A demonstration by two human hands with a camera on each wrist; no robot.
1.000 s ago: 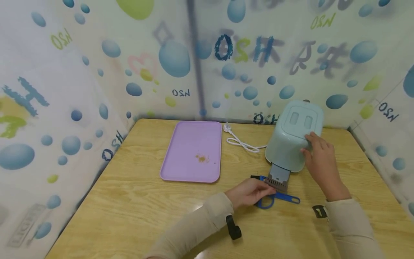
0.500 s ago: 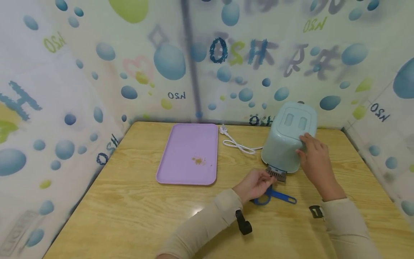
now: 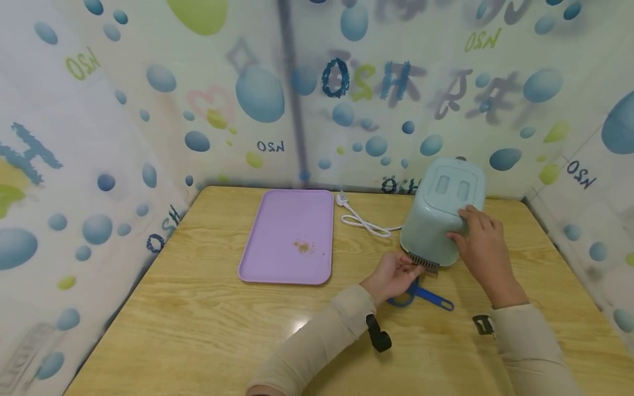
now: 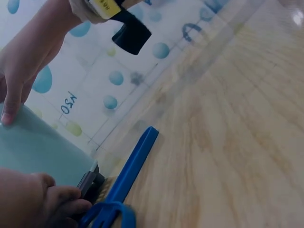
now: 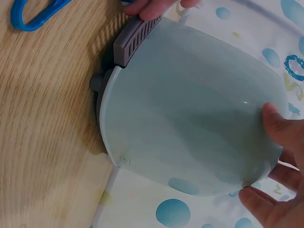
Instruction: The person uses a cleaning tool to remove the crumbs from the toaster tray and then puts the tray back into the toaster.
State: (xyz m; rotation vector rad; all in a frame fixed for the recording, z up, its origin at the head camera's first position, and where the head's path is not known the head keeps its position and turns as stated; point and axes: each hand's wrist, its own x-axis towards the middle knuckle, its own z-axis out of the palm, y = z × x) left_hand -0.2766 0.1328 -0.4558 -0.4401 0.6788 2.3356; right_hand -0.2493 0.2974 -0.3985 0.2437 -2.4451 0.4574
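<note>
A pale green toaster, its two-slot lid on top, stands upright at the right of the table. At its near lower end is the brown slotted front of a crumb tray; the rest of the tray is hidden inside. My left hand pinches that front between thumb and fingers, also seen close up on the tray's edge in the right wrist view. With thumb and fingers around the toaster's upper near right corner, my right hand holds it. A blue tool with a loop lies just below, partly behind the left hand.
A purple tray with brown crumbs lies left of the toaster. The toaster's white cord and plug rest between them. A patterned curtain stands behind the table.
The crumb tray has slid into the toaster, pushed away from me by my left hand, until only its slotted front shows. My right hand stays at the toaster's corner.
</note>
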